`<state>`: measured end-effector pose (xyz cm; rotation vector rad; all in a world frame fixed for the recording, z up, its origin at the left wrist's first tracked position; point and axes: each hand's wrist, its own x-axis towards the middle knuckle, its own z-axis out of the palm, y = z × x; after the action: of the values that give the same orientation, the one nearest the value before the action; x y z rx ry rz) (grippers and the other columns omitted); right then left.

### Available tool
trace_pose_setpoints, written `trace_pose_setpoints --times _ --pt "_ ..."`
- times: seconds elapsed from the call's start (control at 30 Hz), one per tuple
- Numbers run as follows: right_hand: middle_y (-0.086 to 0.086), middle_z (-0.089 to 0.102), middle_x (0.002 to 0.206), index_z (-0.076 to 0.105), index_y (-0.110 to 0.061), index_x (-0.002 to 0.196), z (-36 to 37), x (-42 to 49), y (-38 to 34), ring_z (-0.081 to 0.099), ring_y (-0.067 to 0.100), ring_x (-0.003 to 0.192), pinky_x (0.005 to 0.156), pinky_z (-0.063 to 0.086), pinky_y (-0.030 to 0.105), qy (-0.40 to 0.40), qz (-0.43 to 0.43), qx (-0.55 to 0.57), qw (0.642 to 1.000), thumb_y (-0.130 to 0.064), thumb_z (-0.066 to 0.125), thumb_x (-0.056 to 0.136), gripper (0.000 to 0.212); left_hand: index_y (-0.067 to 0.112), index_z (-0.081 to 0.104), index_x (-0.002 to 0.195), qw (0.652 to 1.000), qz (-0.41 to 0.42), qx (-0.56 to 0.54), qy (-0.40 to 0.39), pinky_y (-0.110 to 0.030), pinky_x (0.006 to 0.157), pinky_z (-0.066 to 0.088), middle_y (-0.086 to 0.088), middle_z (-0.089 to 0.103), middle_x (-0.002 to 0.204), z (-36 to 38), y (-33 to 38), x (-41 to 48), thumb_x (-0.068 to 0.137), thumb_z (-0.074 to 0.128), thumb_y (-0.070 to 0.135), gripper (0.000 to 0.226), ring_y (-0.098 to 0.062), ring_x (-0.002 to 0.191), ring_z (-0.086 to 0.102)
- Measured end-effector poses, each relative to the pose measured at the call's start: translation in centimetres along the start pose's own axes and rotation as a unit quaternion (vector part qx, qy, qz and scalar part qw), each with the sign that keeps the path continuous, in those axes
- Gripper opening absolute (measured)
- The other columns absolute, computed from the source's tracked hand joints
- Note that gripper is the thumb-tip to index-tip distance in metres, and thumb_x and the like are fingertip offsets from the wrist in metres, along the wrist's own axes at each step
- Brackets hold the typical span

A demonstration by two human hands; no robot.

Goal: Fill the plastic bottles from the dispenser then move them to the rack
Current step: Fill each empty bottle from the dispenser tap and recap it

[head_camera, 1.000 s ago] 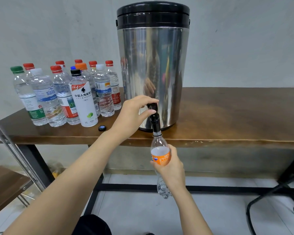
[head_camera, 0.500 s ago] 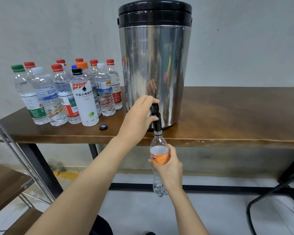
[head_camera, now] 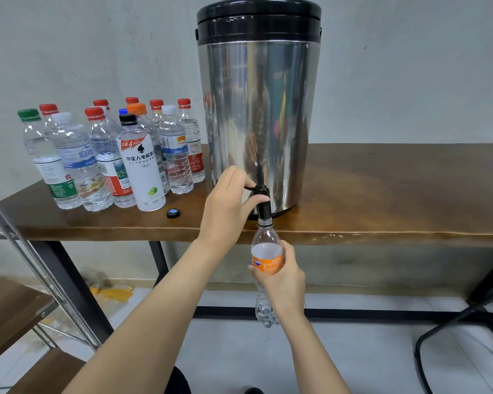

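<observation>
Right hand (head_camera: 285,285) grips Fanta bottle (head_camera: 265,240) under dispenser (head_camera: 256,123) tap (head_camera: 264,209); left hand (head_camera: 225,211) pinches tap. Label (head_camera: 268,265) partly hidden by fingers (head_camera: 291,253).

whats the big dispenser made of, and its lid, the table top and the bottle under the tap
The dispenser body looks like polished stainless steel; it mirrors the room.
The lid is likely black plastic, with a dull sheen.
The table top is brown wood or veneer, glossy; grain streaks show.
The bottle under the tap is thin clear plastic, see-through, with an orange printed label.
</observation>
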<state>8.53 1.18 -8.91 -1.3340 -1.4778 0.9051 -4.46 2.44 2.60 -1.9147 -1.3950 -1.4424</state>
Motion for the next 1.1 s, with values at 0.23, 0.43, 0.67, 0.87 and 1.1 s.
trace_pose_setpoints --times 0.23,0.43,0.67,0.87,1.1 --pt "-0.010 0.062 0.106 0.045 -0.034 0.132 0.3 0.1 0.2 0.062 0.012 0.095 0.078 0.053 0.023 0.007 -0.009 0.004 1.000 -0.030 0.088 0.071 0.075 0.003 0.055 0.079 0.999 0.006 -0.026 0.029 -0.028 0.065 0.043 -0.007 0.051 0.077 0.3 0.1 0.1 0.085 0.074 0.027 0.031 -0.017 0.072 0.047" --pt "-0.011 0.063 0.102 0.047 -0.037 0.128 0.4 0.1 0.3 0.063 0.011 0.091 0.069 0.045 0.015 0.012 -0.005 0.016 1.000 -0.029 0.088 0.070 0.071 0.002 0.054 0.074 0.998 0.001 -0.042 0.047 -0.031 0.067 0.049 -0.009 0.057 0.083 0.8 0.2 -1.9 0.081 0.078 0.015 0.027 -0.019 0.078 0.054" --pt "-0.011 0.064 0.107 0.045 -0.036 0.130 0.7 0.4 0.6 0.063 0.013 0.096 0.077 0.050 0.024 0.014 -0.005 0.009 1.000 -0.030 0.088 0.070 0.074 0.001 0.058 0.080 0.995 -0.048 -0.077 0.040 -0.011 0.084 0.043 -0.008 0.061 0.102 0.2 0.6 -2.9 0.082 0.076 0.026 0.030 -0.011 0.096 0.057" --pt "-0.011 0.064 0.114 0.042 -0.040 0.128 1.1 0.8 0.9 0.063 0.015 0.101 0.083 0.056 0.036 0.026 -0.008 -0.006 1.000 -0.032 0.087 0.069 0.075 0.003 0.063 0.078 0.985 -0.102 -0.116 0.074 -0.016 0.080 0.044 -0.001 0.063 0.091 0.3 0.9 -3.0 0.084 0.074 0.022 0.022 -0.007 0.089 0.059" --pt "-0.012 0.064 0.113 0.043 -0.040 0.127 1.3 1.0 0.8 0.062 0.015 0.102 0.083 0.055 0.035 0.037 -0.018 -0.014 0.999 -0.032 0.086 0.069 0.072 0.006 0.066 0.081 0.975 -0.155 -0.157 0.030 -0.013 0.083 0.043 0.005 0.069 0.095 -0.5 -0.1 -2.7 0.086 0.074 0.016 0.014 -0.004 0.095 0.063"
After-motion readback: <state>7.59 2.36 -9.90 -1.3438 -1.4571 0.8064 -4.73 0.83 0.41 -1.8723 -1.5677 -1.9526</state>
